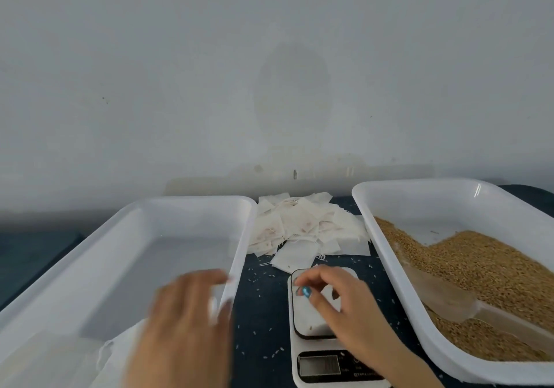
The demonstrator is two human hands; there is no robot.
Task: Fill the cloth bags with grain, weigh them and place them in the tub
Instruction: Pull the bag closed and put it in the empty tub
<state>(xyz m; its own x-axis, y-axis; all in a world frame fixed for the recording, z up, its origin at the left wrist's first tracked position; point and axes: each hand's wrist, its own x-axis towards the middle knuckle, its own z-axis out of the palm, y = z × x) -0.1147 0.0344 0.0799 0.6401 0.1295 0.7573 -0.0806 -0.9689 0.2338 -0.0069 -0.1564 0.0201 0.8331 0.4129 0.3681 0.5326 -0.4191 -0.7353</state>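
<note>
Two tubs: white plastic, on the dark tablecloth (260,312); left tub (180,222) at 9 o'clock of the scale, right tub (434,204) at 3 o'clock.
Grain (479,267): golden-brown heap in the right tub, piled toward its 3 and 6 o'clock sides, with bare floor at the 12 o'clock end.
Scoop (443,294): clear plastic, lying on the grain, mouth toward 10 o'clock, handle toward 4 o'clock.
Cloth bags (302,225): flat white pile with loose drawstrings, at 12 o'clock of the scale, between the two tubs; nearest bag just beside the platform.
Scale (317,363): white, between the tubs; display at its 6 o'clock end, digits too blurred to read.
Platform (308,315): pale top with a dark rim, partly covered by the right hand.
Right hand (341,300): over the platform, fingers curled downward, blue-nailed thumb close against the fingertips near the platform's 10 o'clock corner; pinching something or only touching, cannot tell.
Left hand (186,318): motion-blurred, over the left tub's 3 o'clock rim, fingers stretched forward and loosely together, tips at the rim.
White cloth (120,357): crumpled, with a loose thread, at the left tub's 6 o'clock end, partly hidden by the left hand; filled or not, cannot tell.
Loose grains (254,276): pale specks scattered on the tablecloth around the scale.
Wall (269,88): pale grey, at 12 o'clock behind the tubs.
</note>
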